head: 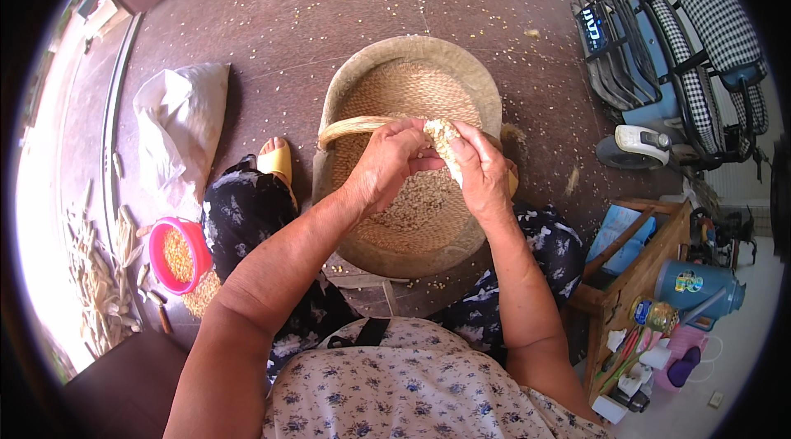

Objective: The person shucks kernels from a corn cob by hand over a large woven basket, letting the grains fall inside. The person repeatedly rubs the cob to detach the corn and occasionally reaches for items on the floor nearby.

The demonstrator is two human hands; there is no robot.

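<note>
A dried corn cob with pale kernels [442, 141] is held over a woven basket [355, 59] with a thick rim and an arched handle [353, 125]. My right hand [481, 164] grips the cob, its thumb along the near side. The fingers of my left hand [401, 157] are bent at the cob's left side; whether they grip it or only touch it, I cannot tell. Loose pale kernels [420, 201] lie in the bottom of the basket, which stands between my feet. My forearms hide part of its near side.
A pink bucket [206, 259] of yellow kernels stands at left, near corn husks and cobs [93, 290] and a white sack [182, 123]. Kernels are scattered over the floor. At right are a wheeled vehicle with checked padding [686, 68] and a wooden table [649, 253] holding a blue thermos jug [695, 290].
</note>
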